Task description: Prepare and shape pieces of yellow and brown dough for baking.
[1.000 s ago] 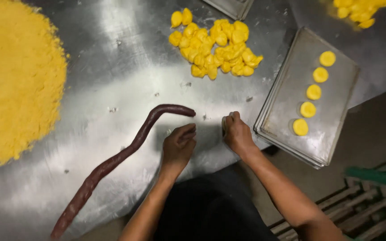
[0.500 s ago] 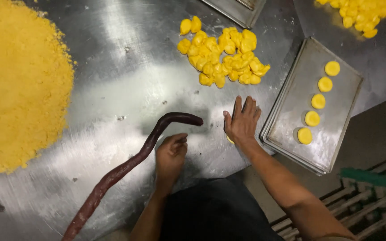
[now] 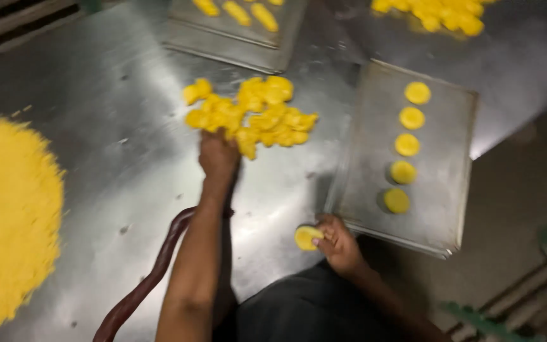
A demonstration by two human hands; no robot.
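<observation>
My left hand [image 3: 218,155] is stretched forward to the near edge of a pile of yellow dough pieces [image 3: 254,114] on the steel table [image 3: 115,145]. It is blurred, so its grip is unclear. Close to my body, my right hand [image 3: 338,244] holds a flat yellow dough disc [image 3: 305,237] just off the near left corner of a metal tray [image 3: 441,196]. On that tray several yellow discs [image 3: 406,144] lie in one column. A long dark red-brown rope of paste [image 3: 150,282] curves along the table under my left forearm.
A broad heap of yellow crumbs [image 3: 7,221] covers the table's left side. A second metal tray [image 3: 235,35] with yellow pieces sits at the far edge. Another yellow pile [image 3: 441,12] lies at the far right. Beyond the table's right edge is dark floor.
My left hand has left the red-brown rope and reached forward to the yellow pile. My right hand has pulled back from beside the tray and now holds a yellow disc. The view shifted.
</observation>
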